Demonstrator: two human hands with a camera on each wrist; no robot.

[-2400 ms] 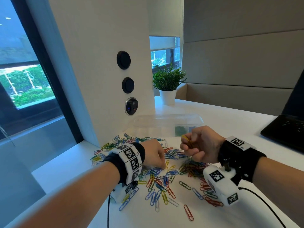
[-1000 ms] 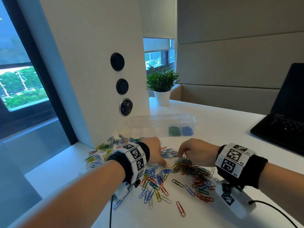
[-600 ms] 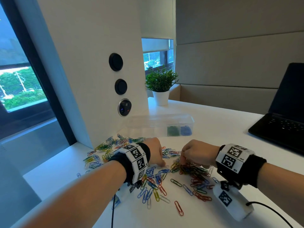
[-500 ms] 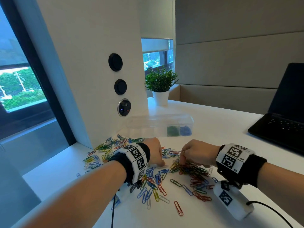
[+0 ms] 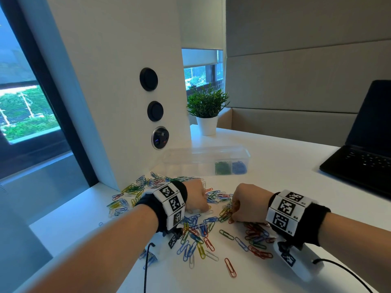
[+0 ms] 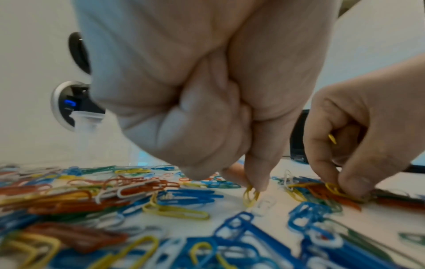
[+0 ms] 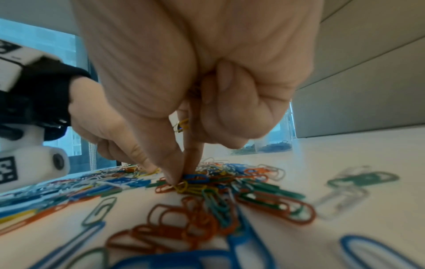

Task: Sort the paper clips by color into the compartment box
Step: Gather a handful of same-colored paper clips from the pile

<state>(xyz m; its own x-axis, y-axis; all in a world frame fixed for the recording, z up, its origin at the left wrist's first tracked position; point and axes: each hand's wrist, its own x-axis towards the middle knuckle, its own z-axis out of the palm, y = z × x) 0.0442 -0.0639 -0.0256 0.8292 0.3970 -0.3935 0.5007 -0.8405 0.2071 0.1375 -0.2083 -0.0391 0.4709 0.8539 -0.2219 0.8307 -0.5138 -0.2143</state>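
We observe two hands at one loose pile of coloured wire paper clips (image 5: 203, 227), too many to count, on the white table (image 5: 285, 182). The left hand (image 5: 195, 196) has curled fingers; thumb and forefinger pinch yellow paper clips (image 6: 250, 193) at the table surface. The right hand (image 5: 248, 203), also curled, pinches one yellow clip (image 7: 181, 186) in the pile and holds further yellow clips in its palm. One clear plastic compartment box (image 5: 190, 163) stands beyond the pile; two compartments hold clips: one green, one blue.
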